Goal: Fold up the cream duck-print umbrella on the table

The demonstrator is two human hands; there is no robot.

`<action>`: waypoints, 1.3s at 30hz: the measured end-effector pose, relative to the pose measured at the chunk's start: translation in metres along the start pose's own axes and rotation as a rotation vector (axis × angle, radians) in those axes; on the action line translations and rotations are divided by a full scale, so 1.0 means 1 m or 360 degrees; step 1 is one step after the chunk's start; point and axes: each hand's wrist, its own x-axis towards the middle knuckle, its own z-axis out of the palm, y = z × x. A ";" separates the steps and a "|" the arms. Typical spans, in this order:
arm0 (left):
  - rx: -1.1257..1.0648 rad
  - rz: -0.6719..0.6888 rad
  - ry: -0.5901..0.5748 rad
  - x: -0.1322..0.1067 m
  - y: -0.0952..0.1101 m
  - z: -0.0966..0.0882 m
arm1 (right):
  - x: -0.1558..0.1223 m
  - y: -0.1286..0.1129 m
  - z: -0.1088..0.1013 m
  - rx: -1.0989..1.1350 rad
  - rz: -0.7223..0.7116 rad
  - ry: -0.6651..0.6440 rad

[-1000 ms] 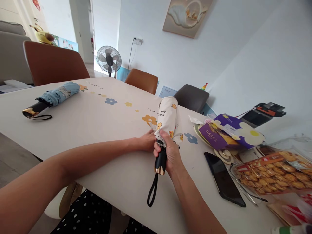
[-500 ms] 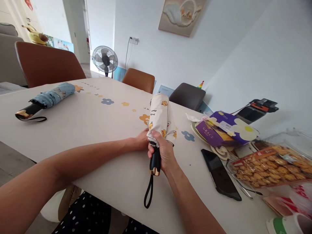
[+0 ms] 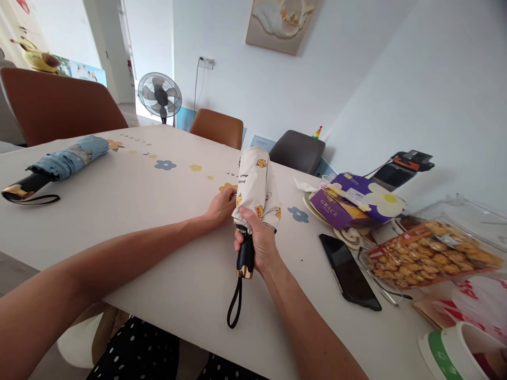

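A folded white umbrella point(image 3: 253, 179) with yellow duck prints lies over the table in front of me. My right hand point(image 3: 259, 240) wraps round its lower canopy and the top of the black handle, thumb on the fabric. A black wrist strap hangs from the handle's gold end. At the canopy's left edge, my left hand point(image 3: 222, 207) has its fingers curled against the fabric; the fingertips are partly hidden. Off to the left rests a folded blue umbrella point(image 3: 75, 157) with a black and gold handle, apart from both hands.
The white table point(image 3: 130, 221) has printed flowers. On the right are a phone point(image 3: 350, 272), glasses, a purple box point(image 3: 352, 203), a clear container of cookies point(image 3: 431, 253) and a white-green cup point(image 3: 443, 351). Chairs and a fan point(image 3: 160, 95) stand beyond.
The view has shifted, so most things sit further left. My left hand has come out from behind the white umbrella to its left edge. My right hand keeps its grip.
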 end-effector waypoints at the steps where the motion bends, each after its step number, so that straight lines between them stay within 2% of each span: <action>1: 0.0019 0.0027 -0.0003 0.002 0.000 -0.001 | 0.000 0.000 0.000 -0.0012 0.0019 -0.0009; 7: 0.0072 0.0121 0.0086 0.010 -0.011 -0.001 | 0.000 0.001 -0.002 -0.0053 0.0036 0.0015; 14: 0.0232 0.0018 0.0223 0.015 -0.016 -0.003 | 0.004 0.005 -0.004 -0.0026 0.0066 0.0056; 25: 0.0190 0.0096 0.0155 0.016 -0.018 -0.002 | 0.009 0.007 -0.007 0.0035 0.0056 0.0071; 31: 0.0252 0.0110 0.0068 0.017 -0.022 -0.003 | 0.007 -0.001 -0.006 0.0074 -0.0029 0.0206; 35: 0.0351 0.0273 0.0059 0.016 -0.018 -0.005 | 0.009 -0.004 -0.009 0.0041 -0.0111 0.0304; 37: 0.0276 0.0223 0.0047 0.015 -0.015 -0.005 | 0.011 -0.002 -0.012 0.0002 -0.0123 0.0309; 39: 0.0041 0.0102 0.0021 0.014 -0.010 -0.004 | 0.012 0.002 -0.012 -0.0031 -0.0089 0.0276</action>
